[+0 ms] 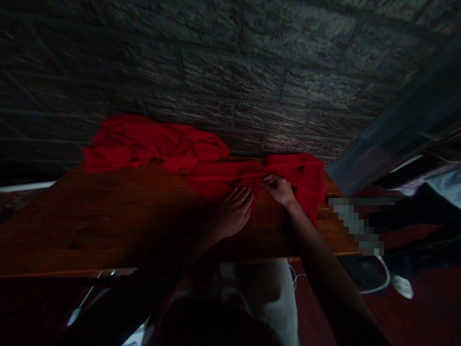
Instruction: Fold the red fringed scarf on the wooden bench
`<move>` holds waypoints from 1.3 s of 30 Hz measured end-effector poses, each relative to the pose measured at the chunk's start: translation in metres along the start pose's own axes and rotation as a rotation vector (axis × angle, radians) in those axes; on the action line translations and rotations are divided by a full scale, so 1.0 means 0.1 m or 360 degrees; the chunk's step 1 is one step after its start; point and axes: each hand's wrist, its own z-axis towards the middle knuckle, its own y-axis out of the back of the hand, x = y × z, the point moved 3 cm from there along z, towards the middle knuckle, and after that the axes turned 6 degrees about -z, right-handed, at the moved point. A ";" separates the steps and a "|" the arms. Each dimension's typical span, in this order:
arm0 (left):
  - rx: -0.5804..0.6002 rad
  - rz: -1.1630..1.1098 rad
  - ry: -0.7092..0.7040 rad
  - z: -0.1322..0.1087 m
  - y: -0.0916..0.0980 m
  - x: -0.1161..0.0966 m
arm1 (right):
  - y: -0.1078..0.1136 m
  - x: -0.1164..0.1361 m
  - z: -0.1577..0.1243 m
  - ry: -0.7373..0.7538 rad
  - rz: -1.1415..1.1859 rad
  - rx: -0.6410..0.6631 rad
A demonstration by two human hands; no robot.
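A red cloth (226, 174), probably a garment, lies spread on the wooden table in front of me. My left hand (235, 212) rests on its near edge with the fingers stretched out flat; a ring shows on one finger. To the right, my right hand (279, 188) has its thumb and fingertips pinched together at the cloth's surface, seemingly on a bit of the fabric. More red fabric (306, 174) spreads beyond and beside the right hand, hanging down near the table's right end. Whether it is one piece with the cloth is hard to tell in this dim light.
A crumpled heap of red cloth (144, 142) lies at the back left of the wooden table (90, 216), against a stone block wall (216, 62). At the right, past the table end, another person's leg (414, 206) and a white shoe (401, 286) show.
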 end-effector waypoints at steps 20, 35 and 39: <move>-0.0048 -0.0010 -0.0019 -0.01 -0.03 0.03 | -0.02 -0.02 0.00 -0.0006 0.0049 0.0008; -0.0022 -0.0014 0.0001 0.00 -0.02 0.02 | -0.01 -0.04 0.01 0.0050 0.0047 -0.0008; -0.0040 -0.0031 -0.0004 -0.01 -0.03 0.02 | 0.00 0.00 0.00 -0.0014 0.0021 -0.0006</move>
